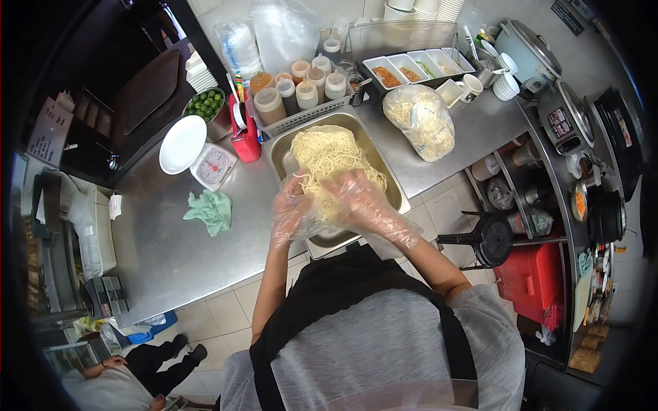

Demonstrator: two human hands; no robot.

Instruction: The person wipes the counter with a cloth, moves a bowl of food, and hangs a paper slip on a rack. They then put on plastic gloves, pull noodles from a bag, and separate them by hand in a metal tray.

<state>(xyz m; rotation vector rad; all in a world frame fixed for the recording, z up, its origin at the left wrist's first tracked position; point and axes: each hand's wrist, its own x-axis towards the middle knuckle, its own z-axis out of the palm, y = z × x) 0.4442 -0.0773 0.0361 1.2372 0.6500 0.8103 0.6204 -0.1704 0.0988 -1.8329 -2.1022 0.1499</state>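
Observation:
Pale yellow noodles (329,147) are heaped in a steel tray (275,147) on the metal counter. Both my hands are in clear plastic gloves. My left hand (294,205) is at the near left side of the heap, its fingers curled round some noodles. To the right, my right hand (363,202) lies against the near part of the heap, its fingers bent into the strands and partly blurred. A clear bag of noodles (421,123) rests on the counter beyond the tray's right side.
Sauce bottles in a grey basket (308,113) stand behind the tray. A kitchen scale (213,166), a green cloth (209,211) and a red holder (245,145) are to the left. Another person (113,387) is at the lower left. A black-topped stool (492,240) stands to the right.

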